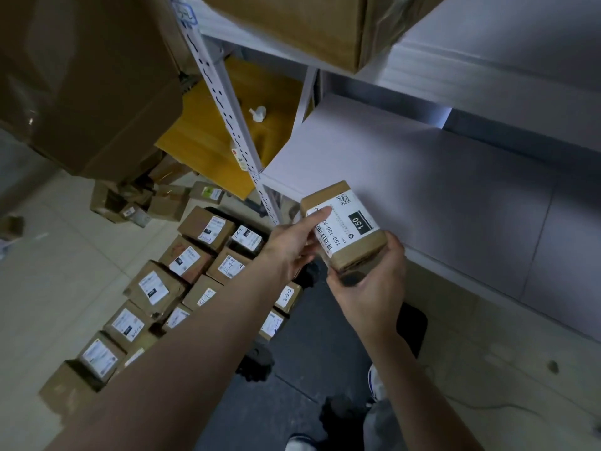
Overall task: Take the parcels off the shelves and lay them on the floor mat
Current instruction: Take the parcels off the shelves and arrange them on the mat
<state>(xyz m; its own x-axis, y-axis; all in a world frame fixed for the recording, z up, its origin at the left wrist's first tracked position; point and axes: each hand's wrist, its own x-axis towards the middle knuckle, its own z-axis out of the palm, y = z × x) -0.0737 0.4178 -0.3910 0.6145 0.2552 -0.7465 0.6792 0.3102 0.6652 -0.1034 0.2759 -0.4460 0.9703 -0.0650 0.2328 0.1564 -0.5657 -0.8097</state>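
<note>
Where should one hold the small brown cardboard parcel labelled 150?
Hold the small brown cardboard parcel by its bare brown edges, left hand and right hand coming from opposite sides: it is a flat block, label facing up.

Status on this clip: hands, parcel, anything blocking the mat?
Left hand and right hand both grip the labelled parcel. At the white shelf edge, not yet down. Laid parcels cover part of the floor mat; bare patch remains.
</note>
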